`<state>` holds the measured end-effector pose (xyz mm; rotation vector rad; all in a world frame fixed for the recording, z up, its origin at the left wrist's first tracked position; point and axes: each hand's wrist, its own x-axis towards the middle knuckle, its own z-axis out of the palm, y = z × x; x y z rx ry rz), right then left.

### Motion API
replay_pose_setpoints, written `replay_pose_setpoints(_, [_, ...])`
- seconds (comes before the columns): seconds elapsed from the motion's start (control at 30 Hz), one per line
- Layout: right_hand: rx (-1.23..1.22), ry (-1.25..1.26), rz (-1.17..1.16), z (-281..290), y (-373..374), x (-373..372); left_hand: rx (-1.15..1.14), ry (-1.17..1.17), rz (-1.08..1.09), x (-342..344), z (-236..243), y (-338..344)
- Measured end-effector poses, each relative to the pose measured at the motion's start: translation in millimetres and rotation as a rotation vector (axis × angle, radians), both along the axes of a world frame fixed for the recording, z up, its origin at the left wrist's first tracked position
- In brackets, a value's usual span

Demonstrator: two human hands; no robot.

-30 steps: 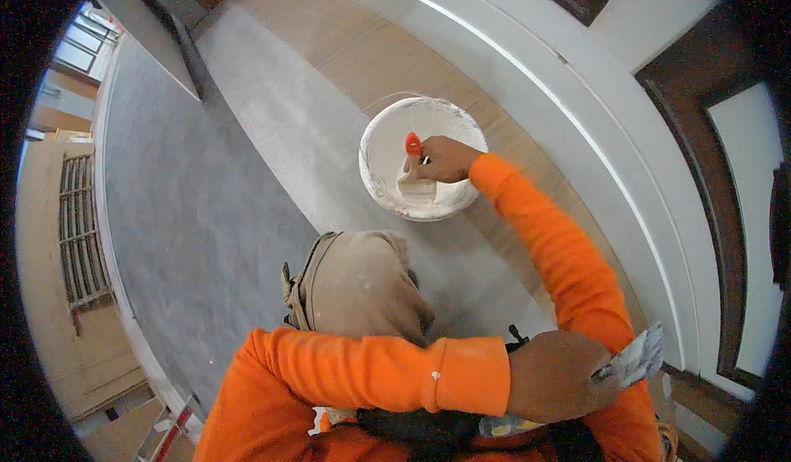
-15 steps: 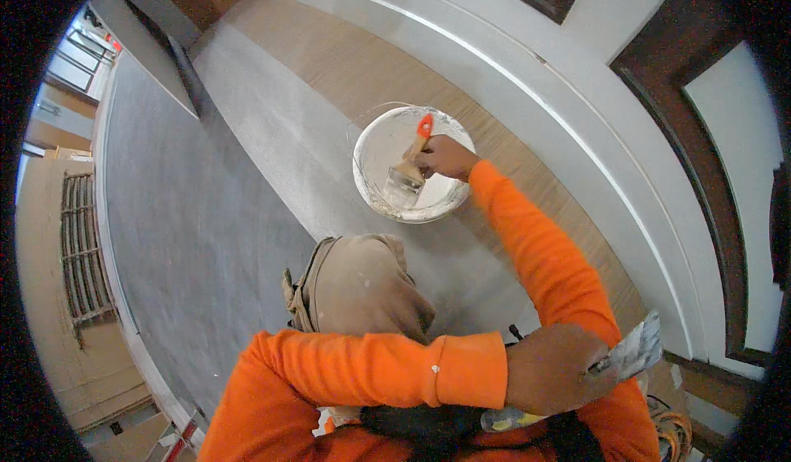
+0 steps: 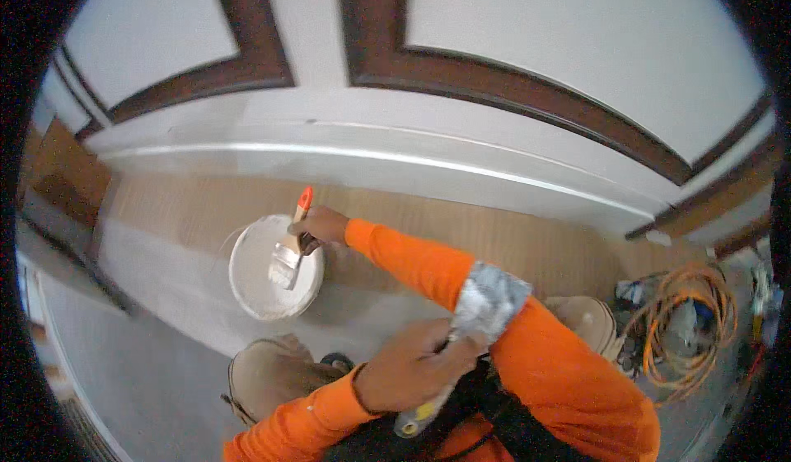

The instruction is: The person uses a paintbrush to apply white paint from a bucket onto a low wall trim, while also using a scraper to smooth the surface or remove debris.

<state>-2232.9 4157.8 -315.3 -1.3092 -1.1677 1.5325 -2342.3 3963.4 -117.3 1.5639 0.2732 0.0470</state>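
My right hand (image 3: 321, 228) is closed on a wooden paintbrush (image 3: 293, 238) with an orange-tipped handle. Its white-coated bristles are over or just inside a white bucket (image 3: 243, 289) of pale, creamy material. My left hand (image 3: 416, 359) grips a putty knife (image 3: 494, 297) by its pale handle; the wide, smeared metal blade is raised across my orange right sleeve, and whether it touches the sleeve I cannot tell. My bent knees in tan trousers frame both hands from below.
A white panelled wall (image 3: 544, 42) with dark brown trim and a skirting rises behind the bucket, along a wood-look floor (image 3: 181, 198). A coiled orange hose or cord (image 3: 688, 276) lies at the right among small items. A dark-edged board (image 3: 74, 272) stands at the far left.
The view has swung round to face the panelled wall, putting the bucket at lower left. My left hand has turned, raising the blade. The brush handle stands higher in my right hand.
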Motion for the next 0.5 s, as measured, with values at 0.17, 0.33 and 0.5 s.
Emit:
replay_pose_setpoints(0.17, [-0.052, 0.428, 0.079, 65, -95, 56, 0.010, 0.085, -0.025, -46, 1, -34])
replay_pose_setpoints(0.33, [0.160, 0.296, -0.257, 77, -227, 169, -0.133, 0.206, 0.066, -53, -12, -55])
replay_pose_setpoints(0.5, [0.372, 0.592, -1.083, 40, -388, 251, 0.874, -0.159, -0.048, -50, -41, -35])
